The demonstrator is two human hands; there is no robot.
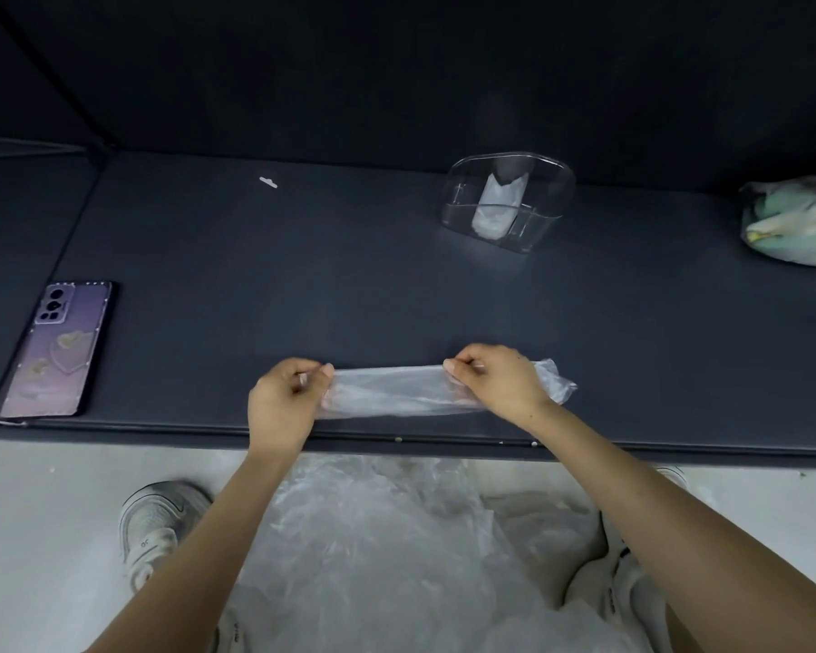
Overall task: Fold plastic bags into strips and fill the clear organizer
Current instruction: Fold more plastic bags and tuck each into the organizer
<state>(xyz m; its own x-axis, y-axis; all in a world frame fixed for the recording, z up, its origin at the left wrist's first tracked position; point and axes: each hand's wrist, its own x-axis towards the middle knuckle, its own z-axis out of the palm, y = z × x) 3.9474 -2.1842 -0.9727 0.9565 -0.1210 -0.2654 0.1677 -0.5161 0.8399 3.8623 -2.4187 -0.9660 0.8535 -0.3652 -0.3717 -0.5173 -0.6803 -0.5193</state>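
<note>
A clear plastic bag [389, 389], folded into a long flat strip, lies near the front edge of the dark table [255, 285]. My left hand [286, 393] pinches the strip's left end. My right hand [495, 379] pinches it near the right end, and crumpled plastic sticks out past my wrist. The clear organizer [509, 200] stands at the back right of the table with one folded white bag upright inside it.
A purple phone [60, 348] lies face down at the table's left front. A filled printed bag [797, 221] sits at the far right. Loose clear bags [396, 549] pile on my lap below the table edge, with a grey shoe [159, 525] on the floor.
</note>
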